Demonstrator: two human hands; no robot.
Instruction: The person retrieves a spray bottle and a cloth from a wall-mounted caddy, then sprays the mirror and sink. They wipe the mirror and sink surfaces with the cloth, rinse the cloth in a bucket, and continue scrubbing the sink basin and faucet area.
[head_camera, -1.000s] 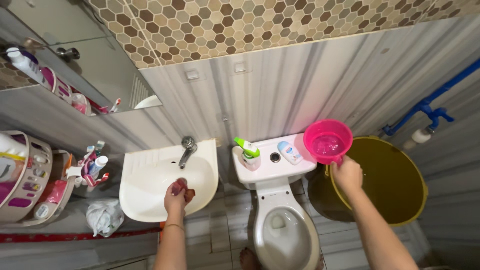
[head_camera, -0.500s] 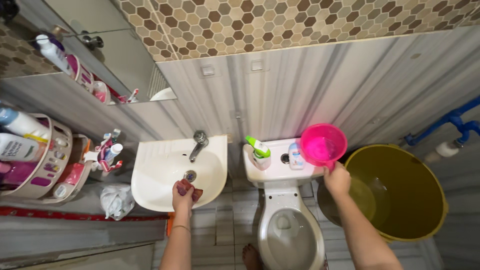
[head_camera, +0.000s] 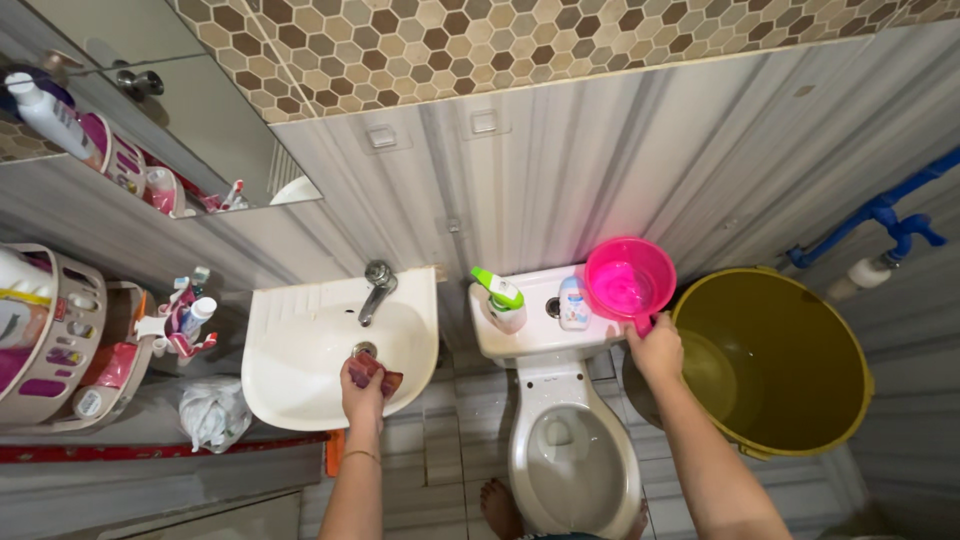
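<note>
My left hand grips a dark red cloth inside the white sink, just below the drain and the metal tap. My right hand holds the handle of a pink scoop with water in it. The scoop hangs over the right end of the white toilet tank, beside the yellow bucket.
A green-topped spray bottle and a small white bottle stand on the tank. The open toilet bowl is below. Left are a basket of bottles, a toothbrush holder and a plastic bag. A blue pipe runs at right.
My right hand has carried the pink scoop leftward, away from the bucket and over the tank. My left hand stays in the sink with the cloth. The view has shifted slightly.
</note>
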